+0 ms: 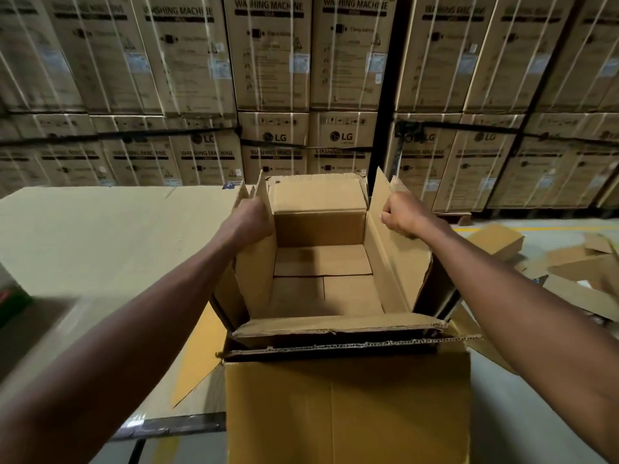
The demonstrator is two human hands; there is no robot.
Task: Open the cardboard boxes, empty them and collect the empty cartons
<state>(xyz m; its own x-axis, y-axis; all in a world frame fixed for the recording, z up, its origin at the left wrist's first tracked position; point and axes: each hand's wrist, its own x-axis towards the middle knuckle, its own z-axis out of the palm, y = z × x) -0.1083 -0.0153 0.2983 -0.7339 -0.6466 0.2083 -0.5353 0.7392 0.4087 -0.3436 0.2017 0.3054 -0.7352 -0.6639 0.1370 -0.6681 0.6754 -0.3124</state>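
An open inner carton [321, 272] offers clear room straight down to its bare bottom, walled by upright flaps at left and right, each gripped by a hand. It sits in a larger box [348, 406] whose near flaps close the near side. Stacked washing-machine cartons [274, 61] block the far side; loose cardboard [576, 272] litters the floor at right.

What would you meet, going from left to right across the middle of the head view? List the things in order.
Flat cardboard sheet → left hand → open carton → right hand → loose flattened cartons on the floor.
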